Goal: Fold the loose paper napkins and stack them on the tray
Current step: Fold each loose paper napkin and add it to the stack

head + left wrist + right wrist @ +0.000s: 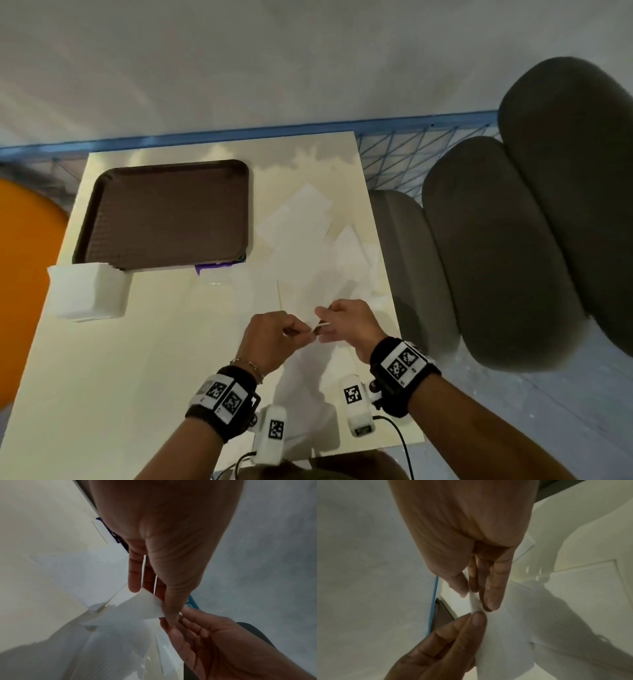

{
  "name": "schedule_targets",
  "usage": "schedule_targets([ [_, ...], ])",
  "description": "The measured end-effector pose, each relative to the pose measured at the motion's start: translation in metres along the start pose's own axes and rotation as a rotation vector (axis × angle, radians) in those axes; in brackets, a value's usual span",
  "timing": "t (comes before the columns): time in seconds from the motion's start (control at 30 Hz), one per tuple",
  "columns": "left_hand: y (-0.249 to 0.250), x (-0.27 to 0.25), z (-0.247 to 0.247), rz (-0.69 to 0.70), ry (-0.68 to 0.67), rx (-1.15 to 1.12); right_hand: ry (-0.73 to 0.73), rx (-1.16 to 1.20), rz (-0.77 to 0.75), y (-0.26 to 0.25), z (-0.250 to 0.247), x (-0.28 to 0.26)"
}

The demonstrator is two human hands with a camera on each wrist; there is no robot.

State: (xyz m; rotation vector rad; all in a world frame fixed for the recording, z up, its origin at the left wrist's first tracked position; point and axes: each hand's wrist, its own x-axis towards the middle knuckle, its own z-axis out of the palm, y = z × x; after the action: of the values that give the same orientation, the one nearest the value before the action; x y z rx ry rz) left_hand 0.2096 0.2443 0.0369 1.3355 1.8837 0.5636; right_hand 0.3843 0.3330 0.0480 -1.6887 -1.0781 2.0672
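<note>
Both my grips pinch one napkin (pixel 317 330) above the near counter (pixel 137 359): left hand (pixel 274 334), right hand (pixel 346 325). I should match corners squarely before creasing; the tray (pixel 164 214) waits far left.

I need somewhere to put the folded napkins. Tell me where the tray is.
In the head view the brown tray lies at the far left of the table, with a white box at its near left corner and loose napkins to its right.
</note>
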Motion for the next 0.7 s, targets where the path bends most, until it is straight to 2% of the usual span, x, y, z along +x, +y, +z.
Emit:
schedule_targets([
  [0.1,-0.001,-0.012,0.006,-0.041,-0.001,-0.058,-0.021,-0.034,0.003,0.008,0.005,0.004],
  [0.33,-0.004,-0.019,0.010,-0.207,0.078,-0.327,-0.183,-0.043,-0.040,0.022,0.005,0.001],
  [0.53,-0.004,-0.021,0.006,-0.199,0.083,-0.230,-0.245,-0.005,-0.026,0.021,0.003,-0.001],
  [0.7,-0.004,-0.021,0.004,-0.192,0.079,-0.218,-0.239,0.017,-0.008,0.023,0.004,0.001],
])
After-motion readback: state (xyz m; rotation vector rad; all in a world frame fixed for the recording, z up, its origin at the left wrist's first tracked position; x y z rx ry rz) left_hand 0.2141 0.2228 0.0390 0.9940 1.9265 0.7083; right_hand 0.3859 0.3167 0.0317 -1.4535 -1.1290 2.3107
